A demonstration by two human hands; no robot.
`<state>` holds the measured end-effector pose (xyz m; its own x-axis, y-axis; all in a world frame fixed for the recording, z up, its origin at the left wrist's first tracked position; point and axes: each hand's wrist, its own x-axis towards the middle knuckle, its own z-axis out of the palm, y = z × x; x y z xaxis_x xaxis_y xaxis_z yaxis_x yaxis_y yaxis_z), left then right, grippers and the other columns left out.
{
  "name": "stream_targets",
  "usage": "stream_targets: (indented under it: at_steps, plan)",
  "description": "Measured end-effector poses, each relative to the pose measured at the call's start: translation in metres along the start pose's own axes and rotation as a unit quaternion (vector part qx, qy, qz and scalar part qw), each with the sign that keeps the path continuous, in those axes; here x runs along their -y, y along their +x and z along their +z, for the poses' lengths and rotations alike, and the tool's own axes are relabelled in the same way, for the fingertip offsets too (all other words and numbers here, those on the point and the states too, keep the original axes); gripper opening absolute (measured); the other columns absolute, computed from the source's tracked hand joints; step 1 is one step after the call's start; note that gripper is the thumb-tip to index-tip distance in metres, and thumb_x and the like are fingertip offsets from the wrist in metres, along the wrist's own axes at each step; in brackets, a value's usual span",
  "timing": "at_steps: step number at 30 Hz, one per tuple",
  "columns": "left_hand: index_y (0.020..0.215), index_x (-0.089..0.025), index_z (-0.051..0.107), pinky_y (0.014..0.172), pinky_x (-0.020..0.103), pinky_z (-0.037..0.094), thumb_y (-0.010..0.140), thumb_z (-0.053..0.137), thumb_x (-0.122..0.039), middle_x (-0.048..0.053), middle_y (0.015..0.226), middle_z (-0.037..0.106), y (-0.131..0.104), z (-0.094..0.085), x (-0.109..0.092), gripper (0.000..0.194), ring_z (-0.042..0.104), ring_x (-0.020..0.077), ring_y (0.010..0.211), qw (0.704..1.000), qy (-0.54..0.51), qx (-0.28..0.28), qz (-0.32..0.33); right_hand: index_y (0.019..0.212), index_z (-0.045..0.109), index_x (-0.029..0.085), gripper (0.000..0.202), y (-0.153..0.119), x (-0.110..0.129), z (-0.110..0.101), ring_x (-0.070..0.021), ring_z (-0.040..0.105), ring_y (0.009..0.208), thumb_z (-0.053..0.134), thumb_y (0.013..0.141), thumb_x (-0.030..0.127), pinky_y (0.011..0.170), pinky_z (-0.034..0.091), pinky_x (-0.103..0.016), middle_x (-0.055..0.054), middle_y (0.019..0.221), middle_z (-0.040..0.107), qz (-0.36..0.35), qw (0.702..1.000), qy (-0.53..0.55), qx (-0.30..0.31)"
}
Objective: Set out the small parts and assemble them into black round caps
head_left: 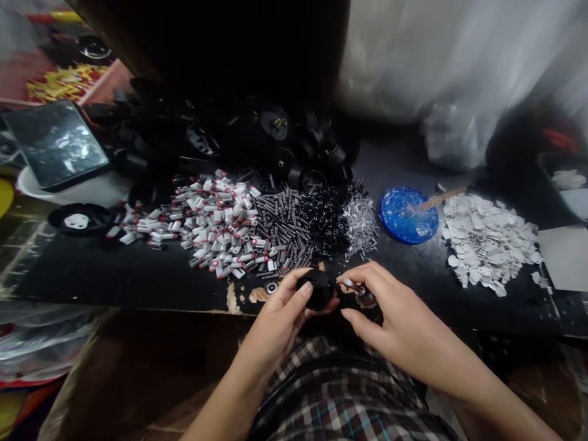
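Note:
My left hand (285, 306) is closed on a round black plastic part (316, 289), thumb over its near side, just above the table's front edge. To its right, my right hand (379, 300) is curled, with thumb and forefinger apart. Within that curl is a small pale and dark piece, too shadowed to name. Beyond my hands lie piles of white sleeves with red rings (225, 226), metal springs (285, 223), small black parts (324, 220) and small silvery pieces (361, 223).
A blue round lid (408, 214) with a wooden stick (443, 198) across it sits right of the piles. Flat white plates (489, 239) are heaped farther right. Black round housings (275, 125) crowd the back. A black dish (78, 219) stands left.

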<state>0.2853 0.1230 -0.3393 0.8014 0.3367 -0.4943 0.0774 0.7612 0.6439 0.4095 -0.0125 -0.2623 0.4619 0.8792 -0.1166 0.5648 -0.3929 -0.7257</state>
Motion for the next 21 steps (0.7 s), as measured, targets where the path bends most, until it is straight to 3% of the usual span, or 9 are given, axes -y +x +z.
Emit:
stream_targets:
  at_steps: [4,9,11,13,16,17,18,20,21]
  plan:
    - [0.100,-0.021,0.069,0.074,0.027,0.057,0.081,0.075,-0.036,0.004,0.092,0.072,-0.001,-0.006,-0.005,0.025,0.070,0.0171,0.077,0.999,0.034,-0.021,0.020,0.118,0.058,0.025,0.030,-0.002,0.001,-0.006,-0.0165,0.064,0.101,0.057,0.091,0.012,0.086,0.050,-0.029,-0.003,0.115,0.064,0.032,0.998,0.021,0.058]
    - [0.103,-0.024,0.070,0.076,0.028,0.055,0.082,0.072,-0.039,0.004,0.094,0.073,0.001,-0.011,-0.011,0.026,0.068,0.0181,0.078,0.993,0.117,0.000,0.015,0.110,0.064,0.025,0.018,-0.001,0.002,-0.008,-0.0163,0.066,0.094,0.055,0.095,0.021,0.081,0.050,-0.027,-0.002,0.104,0.069,0.033,0.997,0.049,0.053]
    - [0.101,-0.025,0.073,0.080,0.027,0.053,0.083,0.071,-0.038,0.005,0.096,0.073,-0.001,-0.014,-0.015,0.023,0.068,0.0199,0.085,0.980,0.191,0.006,0.045,0.103,0.066,0.024,0.014,-0.001,0.000,-0.009,-0.0151,0.065,0.090,0.054,0.097,0.025,0.077,0.049,-0.025,-0.001,0.098,0.071,0.058,0.992,0.092,0.068]
    - [0.098,-0.025,0.077,0.087,0.029,0.050,0.080,0.074,-0.032,0.007,0.097,0.074,-0.005,-0.017,-0.017,0.020,0.066,0.0233,0.094,0.953,0.279,0.008,0.118,0.098,0.065,0.021,0.018,-0.003,-0.004,-0.010,-0.0111,0.061,0.069,0.050,0.098,0.030,0.060,0.045,-0.022,-0.001,0.086,0.071,0.099,0.969,0.192,0.122]
    - [0.097,-0.028,0.078,0.096,0.034,0.046,0.076,0.076,-0.023,0.007,0.095,0.076,-0.012,-0.014,-0.015,0.022,0.066,0.0272,0.097,0.916,0.325,0.020,0.236,0.101,0.061,0.018,0.027,-0.004,-0.016,-0.010,-0.0065,0.043,0.044,0.045,0.097,0.040,0.043,0.033,-0.021,-0.002,0.080,0.070,0.134,0.895,0.365,0.217]
    - [0.098,-0.029,0.078,0.096,0.034,0.046,0.076,0.075,-0.023,0.006,0.095,0.076,-0.014,-0.010,-0.012,0.022,0.066,0.0268,0.097,0.917,0.311,0.002,0.251,0.101,0.060,0.017,0.027,-0.003,-0.020,-0.010,-0.0067,0.045,0.044,0.046,0.096,0.039,0.045,0.035,-0.021,-0.002,0.082,0.070,0.134,0.892,0.377,0.212]
    - [0.098,-0.029,0.077,0.097,0.033,0.045,0.078,0.074,-0.025,0.005,0.097,0.076,-0.014,-0.006,-0.008,0.020,0.066,0.0257,0.098,0.926,0.285,-0.031,0.248,0.100,0.060,0.018,0.023,-0.002,-0.025,-0.010,-0.0082,0.051,0.049,0.048,0.094,0.037,0.050,0.040,-0.023,-0.003,0.085,0.070,0.131,0.912,0.347,0.174]
    - [0.102,-0.028,0.073,0.097,0.030,0.045,0.083,0.071,-0.032,0.004,0.104,0.073,-0.012,0.006,0.001,0.019,0.064,0.0231,0.103,0.953,0.215,-0.095,0.193,0.093,0.060,0.019,0.011,0.004,-0.035,-0.011,-0.0129,0.061,0.065,0.052,0.089,0.026,0.063,0.044,-0.026,-0.002,0.087,0.069,0.134,0.976,0.166,0.032]
    - [0.105,-0.028,0.071,0.098,0.029,0.045,0.085,0.069,-0.035,0.004,0.108,0.071,-0.010,0.011,0.006,0.021,0.063,0.0222,0.107,0.965,0.181,-0.107,0.154,0.090,0.060,0.020,0.007,0.008,-0.040,-0.011,-0.0145,0.061,0.070,0.054,0.086,0.021,0.065,0.043,-0.027,-0.001,0.085,0.068,0.139,0.989,0.048,-0.033]
